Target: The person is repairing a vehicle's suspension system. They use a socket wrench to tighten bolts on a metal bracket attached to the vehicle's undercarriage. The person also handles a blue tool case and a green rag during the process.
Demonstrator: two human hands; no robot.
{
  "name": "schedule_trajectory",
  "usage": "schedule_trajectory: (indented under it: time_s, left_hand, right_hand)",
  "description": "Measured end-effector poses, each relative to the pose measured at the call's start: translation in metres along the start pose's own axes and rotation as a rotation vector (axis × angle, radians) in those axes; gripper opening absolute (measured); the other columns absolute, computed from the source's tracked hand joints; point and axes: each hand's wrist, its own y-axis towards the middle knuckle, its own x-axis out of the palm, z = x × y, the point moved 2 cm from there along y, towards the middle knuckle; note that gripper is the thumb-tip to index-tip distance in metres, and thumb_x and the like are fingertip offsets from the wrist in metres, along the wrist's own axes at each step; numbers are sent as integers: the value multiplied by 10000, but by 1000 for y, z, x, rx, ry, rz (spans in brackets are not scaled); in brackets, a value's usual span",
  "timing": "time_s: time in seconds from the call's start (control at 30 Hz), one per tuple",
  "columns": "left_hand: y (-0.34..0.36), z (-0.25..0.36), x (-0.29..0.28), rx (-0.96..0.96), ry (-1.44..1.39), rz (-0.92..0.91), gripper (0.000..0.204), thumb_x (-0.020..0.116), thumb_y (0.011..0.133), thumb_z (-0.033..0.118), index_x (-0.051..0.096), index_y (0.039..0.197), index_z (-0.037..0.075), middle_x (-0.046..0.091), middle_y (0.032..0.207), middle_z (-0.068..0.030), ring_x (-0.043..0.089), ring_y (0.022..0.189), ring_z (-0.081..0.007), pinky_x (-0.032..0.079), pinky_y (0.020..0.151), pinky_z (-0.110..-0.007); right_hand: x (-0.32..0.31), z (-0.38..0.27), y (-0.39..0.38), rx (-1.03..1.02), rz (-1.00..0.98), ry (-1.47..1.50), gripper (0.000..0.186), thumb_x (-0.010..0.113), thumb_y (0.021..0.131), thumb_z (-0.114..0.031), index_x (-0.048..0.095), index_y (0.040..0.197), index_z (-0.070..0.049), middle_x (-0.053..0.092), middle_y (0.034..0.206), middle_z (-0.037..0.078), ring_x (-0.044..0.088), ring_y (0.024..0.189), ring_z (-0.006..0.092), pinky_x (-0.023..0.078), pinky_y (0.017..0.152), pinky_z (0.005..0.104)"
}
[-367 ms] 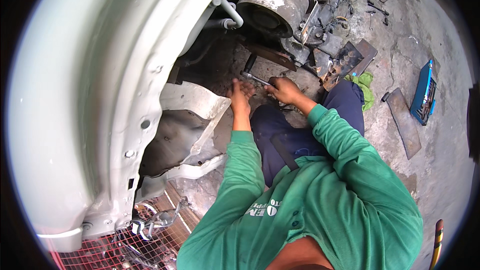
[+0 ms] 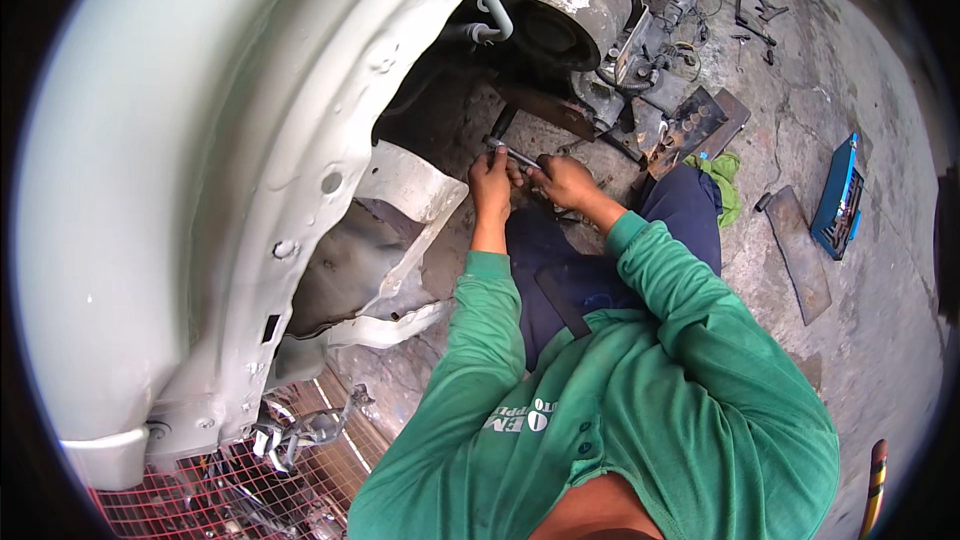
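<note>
My right hand (image 2: pixel 567 182) is closed round the handle end of a metal ratchet wrench (image 2: pixel 517 155). A black cylindrical socket (image 2: pixel 503 122) sits at the ratchet's far end and points away from me. Close to the ratchet's head, my left hand (image 2: pixel 490 187) is closed on the tool, thumb raised along it; part of its grip is hidden. Both hands are above my lap, between the pale vehicle body panel on the left and the parts on the floor. Just beyond the socket lies a flat rusty metal piece (image 2: pixel 547 110).
The pale vehicle panel (image 2: pixel 250 140) fills the left, with a torn metal edge (image 2: pixel 415 180) near my left forearm. A large cylindrical part (image 2: pixel 565 5) stands ahead. To the right lie a green cloth (image 2: pixel 728 185), a metal plate (image 2: pixel 798 255) and a blue toolbox (image 2: pixel 840 200).
My left hand, open with fingers spread beside the ratchet before, has moved up and closed on it near the head. My right hand keeps its hold. The view has shifted slightly.
</note>
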Motion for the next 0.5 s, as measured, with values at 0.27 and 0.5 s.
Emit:
schedule_trajectory:
  time_s: [0.27,0.5]
  left_hand:
    - [16,-31,-18,-106,-632,-220,165,685,1009,221,624,1079,85,647,919,-38,634,828,-173,531,724,-348]
    - [19,-48,0,-67,-782,-189,233,666,1016,194,623,1210,73,654,1155,-69,617,1089,-226,520,944,-403]
  right_hand:
    - [-7,-14,6,-12,-51,81,424,584,1018,-380,696,979,28,692,844,270,675,855,463,509,767,520]
    - [-14,-14,14,27,-87,93,431,587,1009,-377,728,1010,30,699,952,320,672,984,489,517,870,540]
